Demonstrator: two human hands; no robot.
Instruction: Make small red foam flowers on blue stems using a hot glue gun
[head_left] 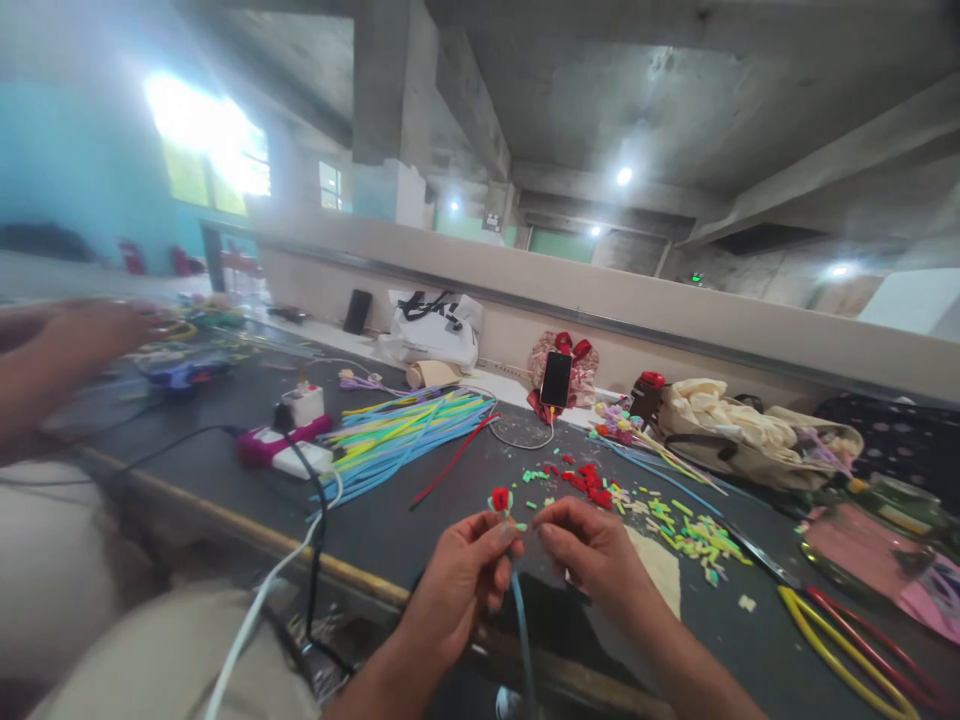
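Bench (pixel 379 540) room ctr-L; scraps (pixel 701 530), scissors (pixel 789 592) R

The phone (pixel 556 380) was black, the bag (pixel 586 364) behind it patterned red and whitish. Left of the phone, the stems (pixel 420 432) ran blue, yellow and green; before it, the flower (pixel 500 499) showed red and green; the bench (pixel 382 535) was charcoal.

A co-worker's hand (pixel 112 328) blurs at far left, the forearm (pixel 30 385) cut by the edge. The left hand (pixel 472 555) hides part of a blue stem (pixel 520 612) (its lower end meets the bottom edge); whether the right hand (pixel 589 545) pinches anything is too small to tell.
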